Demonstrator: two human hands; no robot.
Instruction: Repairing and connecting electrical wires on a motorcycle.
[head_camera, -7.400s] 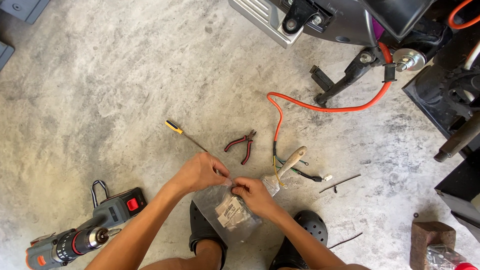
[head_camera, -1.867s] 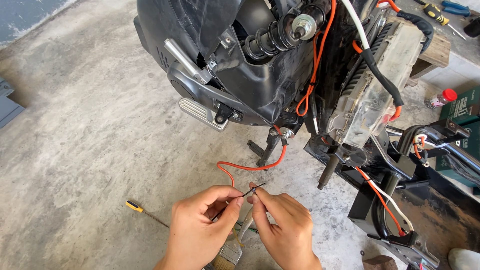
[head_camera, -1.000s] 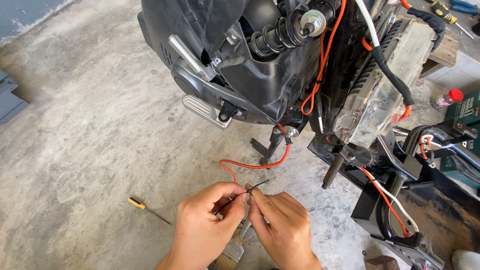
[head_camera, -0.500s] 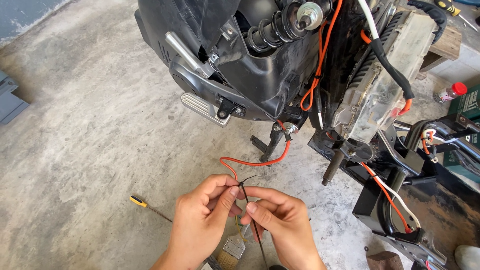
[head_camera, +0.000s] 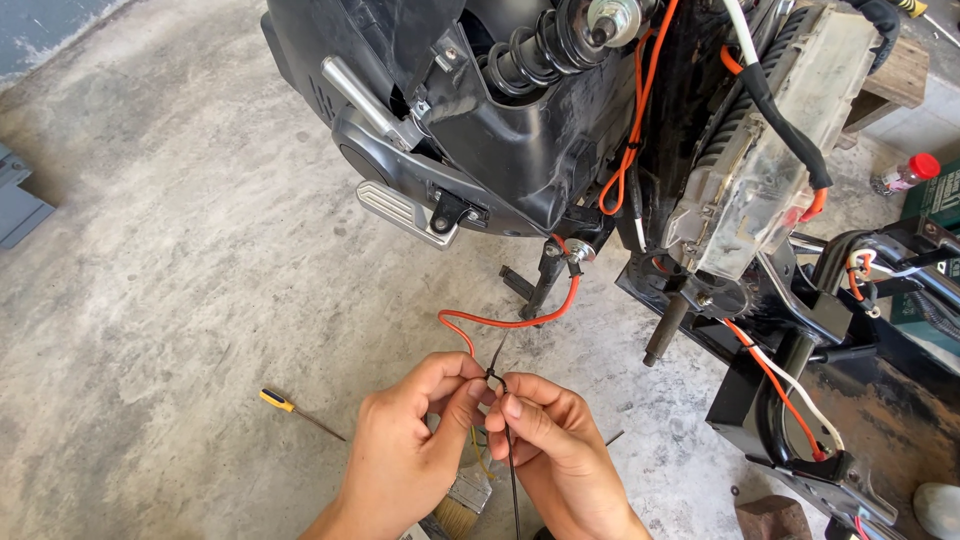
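My left hand (head_camera: 415, 445) and my right hand (head_camera: 555, 450) meet low in the head view, fingertips pinched together on a thin black cable tie (head_camera: 497, 373). The tie's short end sticks up between the thumbs and its long tail hangs down past my right palm. An orange cable (head_camera: 500, 322) loops from the fingers up to the underside of a stripped motor scooter (head_camera: 520, 120). A paintbrush (head_camera: 462, 505) lies on the floor under my hands.
A yellow-handled screwdriver (head_camera: 290, 408) lies on the concrete floor (head_camera: 160, 280) to the left. The scooter's frame, wiring and a clear-cased box (head_camera: 770, 160) fill the top and right. A red-capped bottle (head_camera: 905, 172) stands far right.
The camera rose from the floor tools to the scooter. My hands stayed joined on the tie; over the last second its tail swung from sideways to hanging down.
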